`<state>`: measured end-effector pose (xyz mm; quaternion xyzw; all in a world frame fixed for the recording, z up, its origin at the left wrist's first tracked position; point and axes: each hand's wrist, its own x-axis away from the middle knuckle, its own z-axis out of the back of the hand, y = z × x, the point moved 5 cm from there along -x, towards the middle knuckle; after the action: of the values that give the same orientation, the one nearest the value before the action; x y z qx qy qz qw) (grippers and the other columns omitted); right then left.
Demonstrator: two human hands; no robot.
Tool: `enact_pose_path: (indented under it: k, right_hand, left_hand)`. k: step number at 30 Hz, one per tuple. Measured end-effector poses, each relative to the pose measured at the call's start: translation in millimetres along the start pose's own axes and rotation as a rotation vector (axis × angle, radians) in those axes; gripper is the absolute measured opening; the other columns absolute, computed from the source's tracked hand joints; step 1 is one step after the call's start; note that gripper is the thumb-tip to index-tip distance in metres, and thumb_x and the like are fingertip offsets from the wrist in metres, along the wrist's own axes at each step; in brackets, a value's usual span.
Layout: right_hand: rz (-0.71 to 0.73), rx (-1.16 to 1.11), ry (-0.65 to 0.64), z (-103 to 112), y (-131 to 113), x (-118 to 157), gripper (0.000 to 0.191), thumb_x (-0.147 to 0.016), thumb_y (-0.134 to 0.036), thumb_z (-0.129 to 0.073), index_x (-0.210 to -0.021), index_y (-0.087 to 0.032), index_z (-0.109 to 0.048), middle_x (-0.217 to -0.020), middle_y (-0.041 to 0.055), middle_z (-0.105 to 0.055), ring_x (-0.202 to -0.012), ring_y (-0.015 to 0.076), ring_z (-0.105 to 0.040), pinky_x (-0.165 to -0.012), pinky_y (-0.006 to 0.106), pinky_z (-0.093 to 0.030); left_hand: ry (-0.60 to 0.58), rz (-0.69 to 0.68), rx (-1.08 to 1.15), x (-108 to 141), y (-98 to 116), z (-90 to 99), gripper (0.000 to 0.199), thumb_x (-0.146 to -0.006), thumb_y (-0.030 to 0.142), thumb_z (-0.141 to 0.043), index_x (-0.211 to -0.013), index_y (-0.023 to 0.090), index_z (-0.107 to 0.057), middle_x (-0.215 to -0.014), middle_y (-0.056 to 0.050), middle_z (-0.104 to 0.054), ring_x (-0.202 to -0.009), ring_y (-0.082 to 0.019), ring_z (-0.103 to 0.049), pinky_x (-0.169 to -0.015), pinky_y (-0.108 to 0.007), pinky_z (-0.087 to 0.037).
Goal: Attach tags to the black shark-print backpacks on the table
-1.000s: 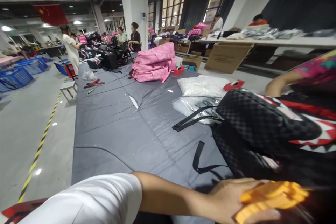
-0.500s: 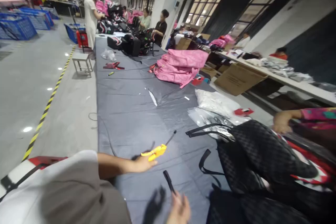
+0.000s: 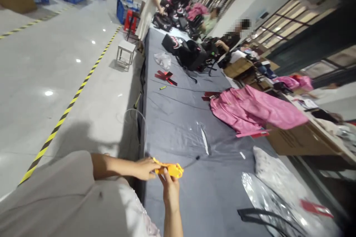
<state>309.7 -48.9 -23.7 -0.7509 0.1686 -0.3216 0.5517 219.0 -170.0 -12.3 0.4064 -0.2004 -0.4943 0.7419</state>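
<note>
Gripping a yellow tool [image 3: 172,170], clamped in both left hand [image 3: 146,168] and right hand [image 3: 170,187], over the gray table [image 3: 194,203] near its left edge — with pink bags [image 3: 250,109] farther right, black bags [image 3: 191,53] toward the far end.

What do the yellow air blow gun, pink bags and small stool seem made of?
Air blow gun: likely molded plastic, smooth, evenly colored yellow.
Pink bags: soft fabric, possibly coated, with loose folds and a slight sheen.
Stool: smooth, pale top on thin, straight legs; perhaps painted metal, though wood is possible.
</note>
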Motion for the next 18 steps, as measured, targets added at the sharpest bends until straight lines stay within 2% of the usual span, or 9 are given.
enact_pose_path:
  k: [2,4,7,9,12,14,18]
  right_hand:
    - [-0.066,0.113,-0.205,-79,-8,-24,0.057,-0.062,-0.043,-0.088,-0.109,-0.020,-0.066,-0.102,0.0045,-0.073,-0.095,0.0233,-0.069,-0.082,0.038,-0.059]
    - [-0.140,0.216,-0.359,-148,-4,-46,0.055,-0.063,-0.048,-0.087,-0.104,-0.018,-0.067,-0.100,0.0075,-0.073,-0.091,0.0247,-0.069,-0.076,0.038,-0.059]
    - [-0.196,0.362,-0.448,-229,12,-84,0.065,-0.065,-0.064,-0.077,-0.106,-0.015,-0.067,-0.094,0.0098,-0.073,-0.081,0.0251,-0.069,-0.067,0.035,-0.058]
    - [-0.168,0.451,-0.451,-269,19,-118,0.066,-0.065,-0.068,-0.073,-0.102,-0.013,-0.069,-0.087,0.0090,-0.073,-0.075,0.0239,-0.068,-0.061,0.032,-0.055]
    - [-0.084,0.510,-0.419,-317,15,-180,0.052,-0.057,-0.059,-0.080,-0.082,-0.014,-0.072,-0.068,0.0034,-0.069,-0.065,0.0197,-0.063,-0.055,0.026,-0.049]
    - [-0.058,0.512,-0.392,-346,8,-227,0.045,-0.052,-0.053,-0.083,-0.075,-0.015,-0.071,-0.061,0.0009,-0.065,-0.060,0.0174,-0.060,-0.053,0.024,-0.047]
    - [-0.081,0.417,-0.308,-412,-7,-325,0.052,-0.051,-0.056,-0.081,-0.084,-0.016,-0.071,-0.066,0.0014,-0.067,-0.059,0.0174,-0.061,-0.051,0.025,-0.049]
  left_hand:
    - [0.084,0.048,0.048,19,-39,60.4,0.038,-0.080,0.023,-0.065,-0.118,0.025,-0.065,-0.130,-0.007,-0.064,-0.121,-0.024,-0.060,-0.103,-0.035,-0.047]
    - [0.204,0.113,0.107,40,-74,110.4,0.032,-0.086,0.024,-0.059,-0.117,0.025,-0.066,-0.130,-0.006,-0.064,-0.121,-0.022,-0.060,-0.104,-0.034,-0.046]
    - [0.434,0.285,0.156,70,-125,170.4,0.027,-0.088,0.021,-0.053,-0.111,0.023,-0.068,-0.123,-0.005,-0.068,-0.115,-0.019,-0.062,-0.102,-0.031,-0.047]
    - [0.557,0.416,0.171,83,-158,206.2,0.028,-0.087,0.022,-0.052,-0.111,0.022,-0.068,-0.117,-0.005,-0.070,-0.108,-0.019,-0.065,-0.097,-0.031,-0.049]
    - [0.656,0.535,0.177,88,-205,266.9,0.029,-0.088,0.026,-0.051,-0.110,0.019,-0.068,-0.110,-0.007,-0.072,-0.096,-0.019,-0.068,-0.089,-0.030,-0.052]
    - [0.709,0.558,0.167,78,-235,316.0,0.028,-0.088,0.027,-0.050,-0.108,0.018,-0.068,-0.107,-0.007,-0.073,-0.094,-0.018,-0.068,-0.089,-0.030,-0.052]
    - [0.749,0.536,0.133,34,-289,421.5,0.028,-0.087,0.029,-0.051,-0.105,0.018,-0.069,-0.106,-0.006,-0.074,-0.096,-0.018,-0.069,-0.087,-0.027,-0.052]
